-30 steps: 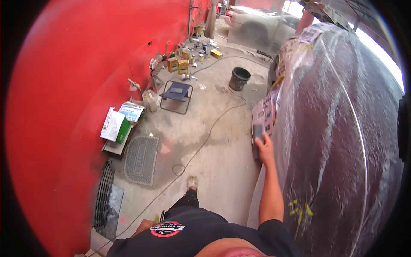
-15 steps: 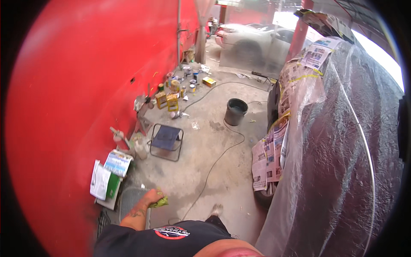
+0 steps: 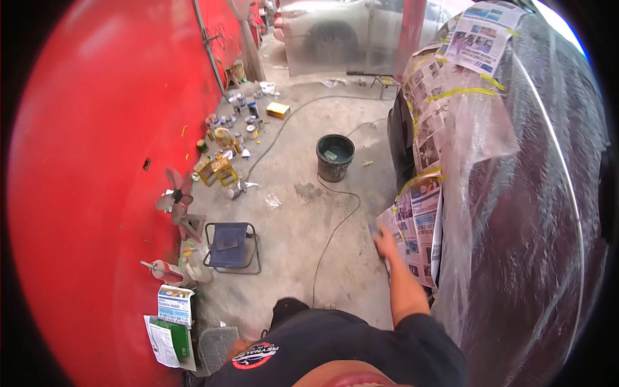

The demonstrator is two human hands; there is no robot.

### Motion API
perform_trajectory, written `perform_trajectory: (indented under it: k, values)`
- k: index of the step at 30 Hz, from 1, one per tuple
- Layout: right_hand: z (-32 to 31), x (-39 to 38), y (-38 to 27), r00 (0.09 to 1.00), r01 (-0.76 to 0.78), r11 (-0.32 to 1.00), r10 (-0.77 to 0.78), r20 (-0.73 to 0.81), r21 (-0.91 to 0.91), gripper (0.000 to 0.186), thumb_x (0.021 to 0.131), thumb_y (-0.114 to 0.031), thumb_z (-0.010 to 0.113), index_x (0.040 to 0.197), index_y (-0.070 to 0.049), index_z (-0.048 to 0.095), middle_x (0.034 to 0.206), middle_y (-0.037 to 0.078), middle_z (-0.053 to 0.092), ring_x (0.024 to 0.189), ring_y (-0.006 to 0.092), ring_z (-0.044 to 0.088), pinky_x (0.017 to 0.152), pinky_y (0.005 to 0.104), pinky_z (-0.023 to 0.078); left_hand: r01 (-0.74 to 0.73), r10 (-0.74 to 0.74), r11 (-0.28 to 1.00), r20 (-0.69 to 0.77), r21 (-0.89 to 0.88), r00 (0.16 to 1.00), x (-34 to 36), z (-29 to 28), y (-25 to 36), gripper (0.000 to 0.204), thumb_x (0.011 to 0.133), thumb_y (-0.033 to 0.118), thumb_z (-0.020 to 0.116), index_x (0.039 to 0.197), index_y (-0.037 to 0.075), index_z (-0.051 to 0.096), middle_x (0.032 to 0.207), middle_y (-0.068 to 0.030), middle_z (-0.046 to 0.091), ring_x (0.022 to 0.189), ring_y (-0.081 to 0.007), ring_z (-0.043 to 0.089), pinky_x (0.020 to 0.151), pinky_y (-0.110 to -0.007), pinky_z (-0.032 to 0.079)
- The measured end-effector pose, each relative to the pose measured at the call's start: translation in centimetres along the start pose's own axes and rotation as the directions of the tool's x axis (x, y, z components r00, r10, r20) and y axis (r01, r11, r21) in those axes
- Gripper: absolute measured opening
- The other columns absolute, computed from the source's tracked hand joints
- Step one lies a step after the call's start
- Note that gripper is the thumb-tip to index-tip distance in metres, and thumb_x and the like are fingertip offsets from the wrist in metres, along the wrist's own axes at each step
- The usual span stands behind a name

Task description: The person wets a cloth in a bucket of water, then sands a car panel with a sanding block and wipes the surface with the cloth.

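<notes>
Your right hand (image 3: 387, 244) is extended toward 1 o'clock and rests against the newspaper masking (image 3: 416, 226) taped low on the plastic-sheeted car (image 3: 516, 213). It appears to be clenched around a small grey block (image 3: 374, 227), probably a sanding block, but motion blur prevents confirmation of the grasp. Half a second ago this hand was out of view; one second ago it sat at the same masked panel, so you have come back to the panel, which suggests work on it is resuming. Your left hand is not visible now; half a second ago it reached down at 7 o'clock with a green object, so its present state cannot be told. The view has also swung upward, bringing the black bucket (image 3: 335, 157) into place at 12 o'clock on the concrete floor (image 3: 303, 219). A thin hose or cable (image 3: 335, 226) runs from the bucket area back toward your feet. The blue folding stool (image 3: 231, 245) stands at 10 o'clock beside the red wall (image 3: 103, 161), with paint cans (image 3: 222, 138) clustered farther along at 11 o'clock.
</notes>
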State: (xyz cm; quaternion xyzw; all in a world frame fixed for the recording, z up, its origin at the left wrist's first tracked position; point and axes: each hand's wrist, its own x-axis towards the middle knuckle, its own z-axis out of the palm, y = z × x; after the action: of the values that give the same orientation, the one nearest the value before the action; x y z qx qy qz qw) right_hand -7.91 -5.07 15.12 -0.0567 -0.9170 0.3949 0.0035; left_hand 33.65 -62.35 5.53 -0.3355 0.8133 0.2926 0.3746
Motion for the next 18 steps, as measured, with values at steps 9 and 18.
perform_trajectory:
  k: [9,18]
  values:
    - [8.6,20.4,-2.9,0.995,-0.074,0.98,0.085,-0.053,0.186,0.047,0.085,-0.018,0.068,0.128,0.001,0.06,0.114,0.022,0.07,0.106,0.0305,0.067,0.093,0.0378,0.05,-0.113,0.108,0.991,0.069,0.065,0.992,13.8,-12.3,11.8,0.042,0.09,0.044,0.061,0.107,0.008,0.073,0.109,-0.0188,0.071,0.104,-0.0349,0.067,0.091,-0.047,0.051]
    - [23.7,-13.6,10.8,0.755,-0.089,0.749,0.48,0.446,-0.656,0.025,0.086,-0.033,0.06,0.092,-0.019,0.079,0.083,0.015,0.071,0.085,0.0327,0.07,0.076,0.0481,0.055,-0.524,0.545,0.74,0.082,0.421,0.835,35.6,-41.8,36.2,0.043,0.09,0.042,0.06,0.106,0.004,0.072,0.104,-0.0216,0.072,0.099,-0.0373,0.069,0.088,-0.047,0.053]
